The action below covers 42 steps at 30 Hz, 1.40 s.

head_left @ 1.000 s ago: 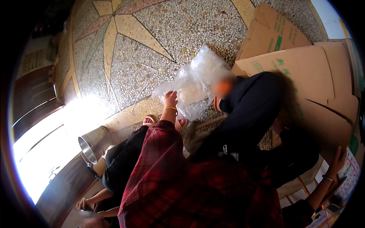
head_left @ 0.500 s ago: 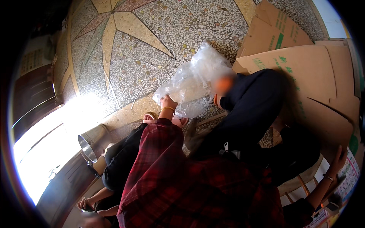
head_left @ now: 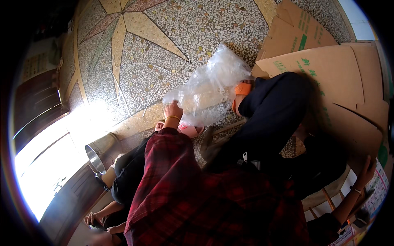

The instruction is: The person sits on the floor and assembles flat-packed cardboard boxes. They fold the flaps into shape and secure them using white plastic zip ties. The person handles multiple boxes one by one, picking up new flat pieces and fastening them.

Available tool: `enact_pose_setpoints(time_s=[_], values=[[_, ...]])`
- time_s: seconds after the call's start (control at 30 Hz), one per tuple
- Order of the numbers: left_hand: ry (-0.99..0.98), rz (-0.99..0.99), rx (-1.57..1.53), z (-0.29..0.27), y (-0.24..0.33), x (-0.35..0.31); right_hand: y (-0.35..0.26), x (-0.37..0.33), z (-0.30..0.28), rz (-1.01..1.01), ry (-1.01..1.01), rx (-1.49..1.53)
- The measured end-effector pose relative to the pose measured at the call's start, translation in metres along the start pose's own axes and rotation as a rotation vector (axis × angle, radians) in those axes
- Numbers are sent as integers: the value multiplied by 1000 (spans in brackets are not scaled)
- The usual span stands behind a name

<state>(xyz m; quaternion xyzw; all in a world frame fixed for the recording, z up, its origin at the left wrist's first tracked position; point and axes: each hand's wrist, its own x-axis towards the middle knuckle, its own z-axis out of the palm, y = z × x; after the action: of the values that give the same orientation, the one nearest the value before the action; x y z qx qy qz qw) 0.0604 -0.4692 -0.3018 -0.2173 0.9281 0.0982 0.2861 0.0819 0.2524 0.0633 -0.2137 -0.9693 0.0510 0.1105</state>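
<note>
Left hand (head_left: pixel 174 110) leads: its grip looks pinched together on the near-left edge of the plastic (head_left: pixel 213 88), a crumpled clear sheet or bag lying on the floor (head_left: pixel 209 28). Something pale shows through it, but whether that is contents or floor cannot be told. Over at the far right, the right hand (head_left: pixel 365 175) lies along the lower edge of the cardboard (head_left: pixel 314 74); its thumb is hidden, so I cannot tell whether that grip is closed on the sheet or only rests against it.

Thin film could stretch or tear if the left hand pulled hard on such a small pinch. An orange slipper (head_left: pixel 243 87) stands right beside the plastic and a pink slipper (head_left: pixel 191 131) at its near edge; weight on either could trap it. Overlapping as they are, the cardboard sheets might slide if pushed from one edge.
</note>
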Motion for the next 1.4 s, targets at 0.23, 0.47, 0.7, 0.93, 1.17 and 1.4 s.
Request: enact_pose_setpoints(time_s=[0.23, 0.47, 0.7, 0.93, 1.17, 1.4], values=[[190, 94, -1388, -45, 10, -5, 17, 5, 6, 14, -57, -8], [-89, 133, -1882, -84, 63, -21, 28, 8, 2, -65, -46, 69], [-358, -293, -2062, -102, 86, -37, 44, 48, 12, -78, -158, 31], [-437, -32, -1460, -122, 93, -57, 36, 58, 17, -101, -125, -47], [-470, 307, -1685, -192, 131, -90, 32, 96, 21, -56, -227, 49], [-589, 563, -1949, -239, 170, -109, 58, 135, 8, -63, -196, 77]])
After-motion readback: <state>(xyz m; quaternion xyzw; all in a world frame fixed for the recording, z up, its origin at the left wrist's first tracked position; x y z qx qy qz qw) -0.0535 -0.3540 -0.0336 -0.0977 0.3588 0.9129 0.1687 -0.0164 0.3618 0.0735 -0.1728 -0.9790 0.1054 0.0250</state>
